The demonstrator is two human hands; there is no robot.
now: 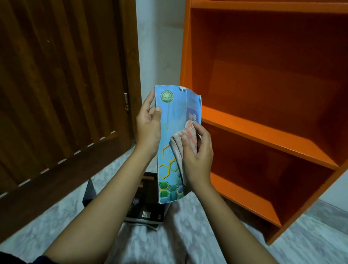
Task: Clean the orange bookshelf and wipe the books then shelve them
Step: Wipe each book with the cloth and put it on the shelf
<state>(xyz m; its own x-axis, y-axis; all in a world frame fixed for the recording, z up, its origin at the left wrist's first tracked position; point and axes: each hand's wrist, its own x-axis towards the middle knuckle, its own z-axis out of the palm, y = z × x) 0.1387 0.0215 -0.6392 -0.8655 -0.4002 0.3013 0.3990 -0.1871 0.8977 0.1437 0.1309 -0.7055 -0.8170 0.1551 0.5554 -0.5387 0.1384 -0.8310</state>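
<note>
From my feed, the blue book (171,119) stands nearly upright in mid-air between both hands, just left of the orange bookshelf (272,135) and above a stack of dark books (147,200) lying on the floor.

The left hand (148,127) grips the book's left edge near the top: the thumb lies flat on the front cover and the other fingers curl around behind it. The right hand (196,156) is on the right half of the cover with its fingers bent around a cloth (184,139), pressing it against the cover. The fingertips reach the book's right edge just below the large printed characters. The cloth bunches under the palm and a tail of it hangs down along the cover.

The cover is glossy soft paper, bowed outward, with a vertical crease and white torn patches along its top edge. It has a round green seal at the upper left and outlined and filled hexagons in orange, yellow and green toward the bottom. The cloth is a crumpled woven rag in faded orange-pink and white stripes. The bookshelf is smooth, flat-painted board with square edges. A slatted brown wooden door (48,80) stands at the left, and the floor (223,240) is grey marbled stone.
</note>
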